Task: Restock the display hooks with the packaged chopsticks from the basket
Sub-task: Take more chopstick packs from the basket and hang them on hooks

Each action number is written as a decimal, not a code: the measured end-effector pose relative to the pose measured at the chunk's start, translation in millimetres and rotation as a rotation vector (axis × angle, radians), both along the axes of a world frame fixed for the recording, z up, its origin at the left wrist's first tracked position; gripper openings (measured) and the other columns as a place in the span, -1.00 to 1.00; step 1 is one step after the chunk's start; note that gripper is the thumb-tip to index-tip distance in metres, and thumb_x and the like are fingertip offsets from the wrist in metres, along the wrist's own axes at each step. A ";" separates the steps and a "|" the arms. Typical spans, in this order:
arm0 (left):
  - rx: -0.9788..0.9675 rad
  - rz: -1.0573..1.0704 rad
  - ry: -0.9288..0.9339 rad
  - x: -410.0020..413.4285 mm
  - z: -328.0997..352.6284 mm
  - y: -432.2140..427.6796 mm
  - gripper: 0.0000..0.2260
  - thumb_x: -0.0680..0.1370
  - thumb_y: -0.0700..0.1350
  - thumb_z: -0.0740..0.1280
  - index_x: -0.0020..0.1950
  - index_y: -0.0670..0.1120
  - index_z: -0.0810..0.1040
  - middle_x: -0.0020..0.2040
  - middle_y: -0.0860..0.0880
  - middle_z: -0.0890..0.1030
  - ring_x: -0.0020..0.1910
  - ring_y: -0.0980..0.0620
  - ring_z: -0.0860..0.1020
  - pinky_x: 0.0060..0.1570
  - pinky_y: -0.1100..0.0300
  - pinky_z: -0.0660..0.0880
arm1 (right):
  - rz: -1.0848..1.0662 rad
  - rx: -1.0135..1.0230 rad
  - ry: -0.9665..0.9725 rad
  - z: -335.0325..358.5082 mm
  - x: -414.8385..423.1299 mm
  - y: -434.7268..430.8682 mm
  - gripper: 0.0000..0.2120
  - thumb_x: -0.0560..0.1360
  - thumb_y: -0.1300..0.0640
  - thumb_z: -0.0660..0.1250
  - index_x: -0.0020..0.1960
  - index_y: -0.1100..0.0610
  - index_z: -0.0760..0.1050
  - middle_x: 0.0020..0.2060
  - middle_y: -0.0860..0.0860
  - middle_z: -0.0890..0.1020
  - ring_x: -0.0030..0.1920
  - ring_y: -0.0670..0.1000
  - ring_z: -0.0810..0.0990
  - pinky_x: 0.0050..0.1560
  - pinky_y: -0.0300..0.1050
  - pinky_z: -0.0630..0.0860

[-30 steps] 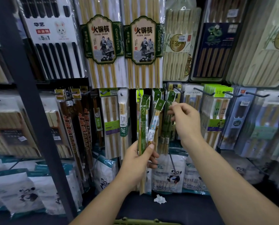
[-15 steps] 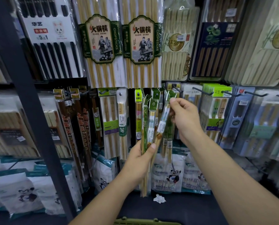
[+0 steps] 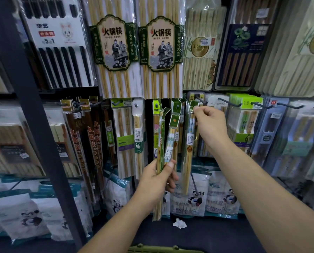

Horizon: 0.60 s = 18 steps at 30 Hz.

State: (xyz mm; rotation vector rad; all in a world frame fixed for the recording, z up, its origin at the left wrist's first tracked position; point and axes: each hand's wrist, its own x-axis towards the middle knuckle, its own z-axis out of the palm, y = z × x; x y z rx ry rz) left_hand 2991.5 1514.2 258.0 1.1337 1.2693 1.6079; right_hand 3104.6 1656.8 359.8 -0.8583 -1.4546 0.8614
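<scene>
1 chopstick pack sits mid-rack: light, stiff sticks, slick film, so take it by the card header, not the sleeve. Right hand pinches that header just beside the hook. Left hand grips the spare packs low down, with the basket rim at the near edge.

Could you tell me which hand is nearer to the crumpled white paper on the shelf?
Left. The left hand, gripping chopstick packs, sits just above-left of the paper; the right hand pinches another pack far higher.
</scene>
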 end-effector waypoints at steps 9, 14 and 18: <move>0.003 -0.005 0.015 -0.8 -0.7 -1.4 -0.86 0.70 -0.14 0.24 0.15 -0.15 0.55 -0.28 -0.03 0.65 -0.35 0.02 0.55 -0.35 0.16 0.54 | 0.028 -0.041 -0.007 3.6 0.7 3.5 -0.62 0.66 0.08 0.27 -0.04 0.44 0.54 -0.24 0.12 0.49 -0.34 -0.10 0.45 -0.08 -0.23 0.43; 0.003 -0.010 0.026 -2.3 -1.9 -1.2 -0.86 0.70 -0.14 0.25 0.16 -0.15 0.56 -0.26 -0.04 0.67 -0.34 0.01 0.57 -0.34 0.16 0.55 | -0.002 0.016 -0.069 3.7 0.8 5.4 -0.56 0.68 0.07 0.20 -0.20 0.41 0.42 -0.39 0.09 0.31 -0.44 -0.01 0.25 -0.33 -0.32 0.30; 0.005 -0.013 0.037 -3.6 -2.9 0.8 -0.87 0.70 -0.12 0.26 0.17 -0.12 0.56 -0.23 -0.05 0.69 -0.32 0.00 0.58 -0.32 0.15 0.56 | -0.052 0.074 -0.159 2.2 2.6 6.9 -0.54 0.64 0.13 0.20 -0.42 0.21 0.27 -0.57 -0.09 0.21 -0.54 -0.10 0.16 -0.20 -0.31 0.38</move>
